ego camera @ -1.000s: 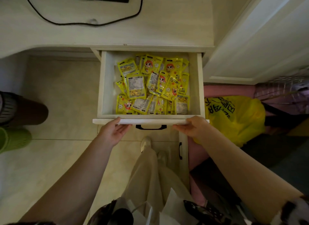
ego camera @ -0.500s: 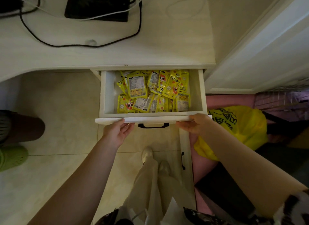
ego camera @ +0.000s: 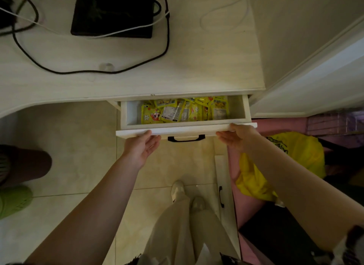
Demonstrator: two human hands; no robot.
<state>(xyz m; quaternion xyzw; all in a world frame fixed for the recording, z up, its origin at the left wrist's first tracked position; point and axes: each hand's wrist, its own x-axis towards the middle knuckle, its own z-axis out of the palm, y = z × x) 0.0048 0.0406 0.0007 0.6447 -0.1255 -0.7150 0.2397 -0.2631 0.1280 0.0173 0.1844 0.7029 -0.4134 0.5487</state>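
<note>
The left hand (ego camera: pixel 142 146) is reaching up to the drawer (ego camera: pixel 185 129), thumb touching its front lip, fingers loose and spread, gripping nothing. The right hand (ego camera: pixel 238 136) is pressing against the front's right end, fingers lying fairly straight under the lip, nothing enclosed. The drawer is standing partly out beneath the desk (ego camera: pixel 197 73), showing yellow packets (ego camera: pixel 177 112). A green shoe (ego camera: pixel 13 201) is resting on the tiled floor (ego camera: pixel 78 146), a dark tablet (ego camera: pixel 112 12) and black cable (ego camera: pixel 167 48) are lying on the desk, and a yellow bag (ego camera: pixel 299 156) is sitting to the right.
</note>
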